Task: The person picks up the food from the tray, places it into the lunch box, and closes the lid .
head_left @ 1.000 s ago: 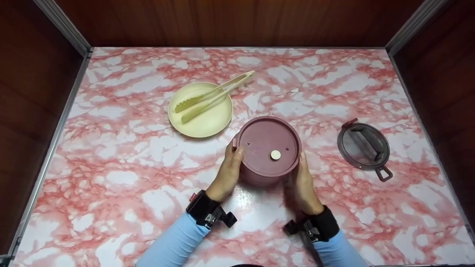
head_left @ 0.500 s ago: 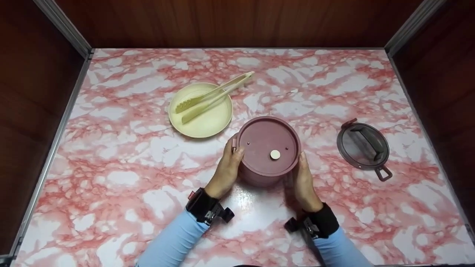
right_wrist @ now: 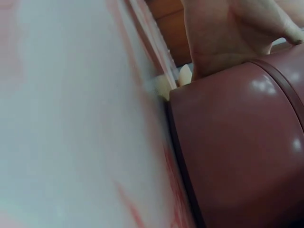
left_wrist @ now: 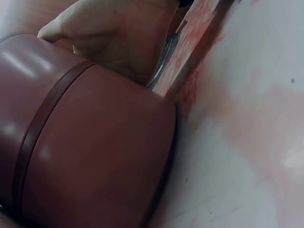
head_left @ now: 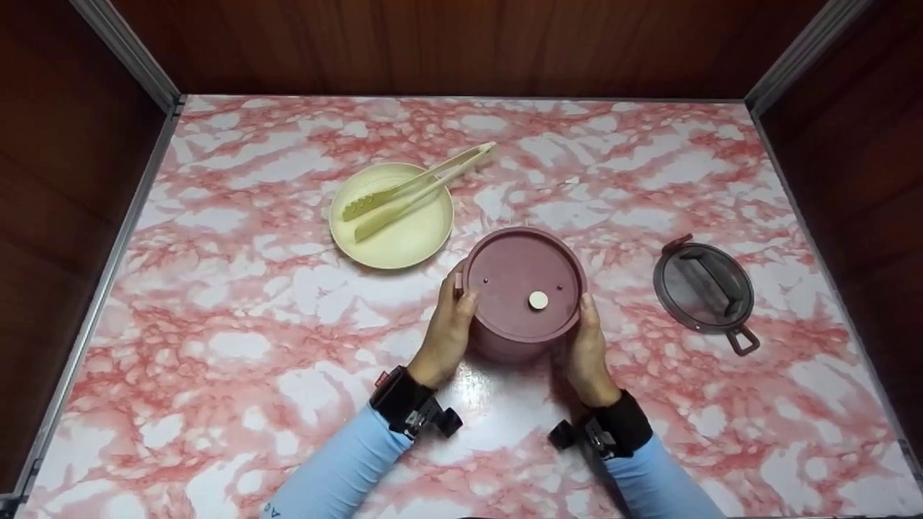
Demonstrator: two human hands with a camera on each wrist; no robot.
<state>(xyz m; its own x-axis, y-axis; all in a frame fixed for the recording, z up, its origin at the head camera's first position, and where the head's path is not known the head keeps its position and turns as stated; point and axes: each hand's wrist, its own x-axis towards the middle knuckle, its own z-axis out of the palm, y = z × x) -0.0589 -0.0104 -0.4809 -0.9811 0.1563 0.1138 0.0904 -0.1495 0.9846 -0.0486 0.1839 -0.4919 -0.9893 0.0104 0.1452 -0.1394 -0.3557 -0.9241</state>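
Observation:
A maroon lidded pot [head_left: 524, 285] stands upright on the table, in front of the person. Its recessed lid carries a round cream knob [head_left: 538, 300] and two small dark dots. My left hand [head_left: 447, 324] grips the pot's left side, thumb near the rim beside a small side handle [head_left: 458, 283]. On the other side my right hand [head_left: 590, 349] holds the wall, thumb pointing up along it. In the left wrist view, the pot's glossy side [left_wrist: 104, 142] with a darker band fills the lower left. The right wrist view shows its wall [right_wrist: 237, 142] too. Most fingers are hidden behind the pot.
Behind and left of the pot lies a pale yellow pan [head_left: 393, 249] with light green tongs [head_left: 422, 191] across it, their end past the rim. A dark see-through lid [head_left: 703, 288] with a bar handle lies to the right. Brown panels [head_left: 461, 47] enclose the table.
Both hands keep their hold and the pot stays in place. The whole head view has shifted slightly; the pan, tongs and dark lid lie as before.

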